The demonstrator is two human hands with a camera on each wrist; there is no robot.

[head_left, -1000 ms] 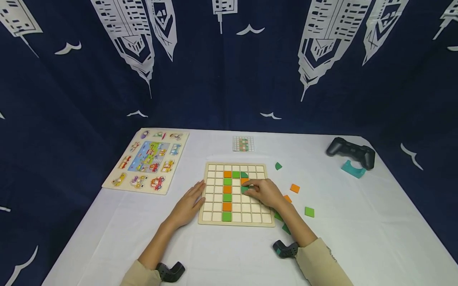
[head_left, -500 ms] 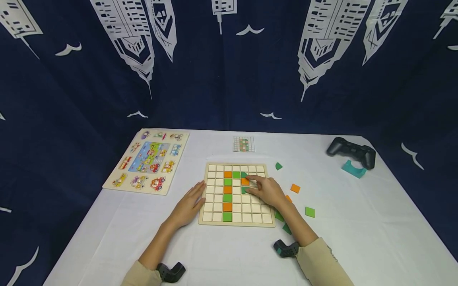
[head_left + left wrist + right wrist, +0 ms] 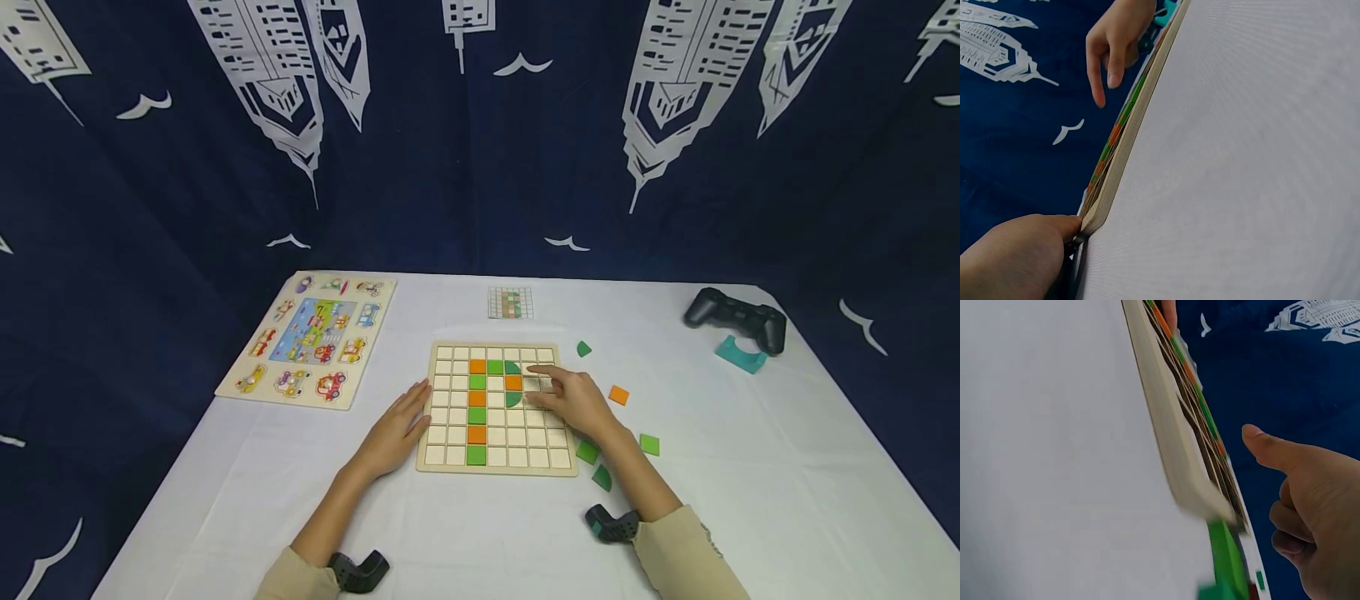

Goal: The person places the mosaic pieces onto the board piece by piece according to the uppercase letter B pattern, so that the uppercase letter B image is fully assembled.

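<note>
A wooden grid board [image 3: 540, 458] lies flat in the middle of the head view. Its column of orange and light green square tiles [image 3: 477, 416] runs down the left half. To the right of that column, two dark green rounded tiles [image 3: 513, 400] sit above and below an orange tile [image 3: 513, 382]. My left hand [image 3: 392, 432] rests at the board's left edge with fingers straight; its thumb [image 3: 1063, 226] touches the rim in the left wrist view. Over the board's right side hovers my right hand [image 3: 573, 406], thumb and index finger apart, holding nothing.
Loose tiles lie right of the board: a dark green one [image 3: 584, 349], an orange square [image 3: 618, 395], and several green ones near the right forearm. A small pattern card [image 3: 511, 302] is behind the board. A picture puzzle [image 3: 348, 392] lies left, a black game controller [image 3: 738, 317] right.
My right hand has spread its thumb and index finger and drawn back to the right, uncovering the orange and dark green tiles. The left hand stays where it was.
</note>
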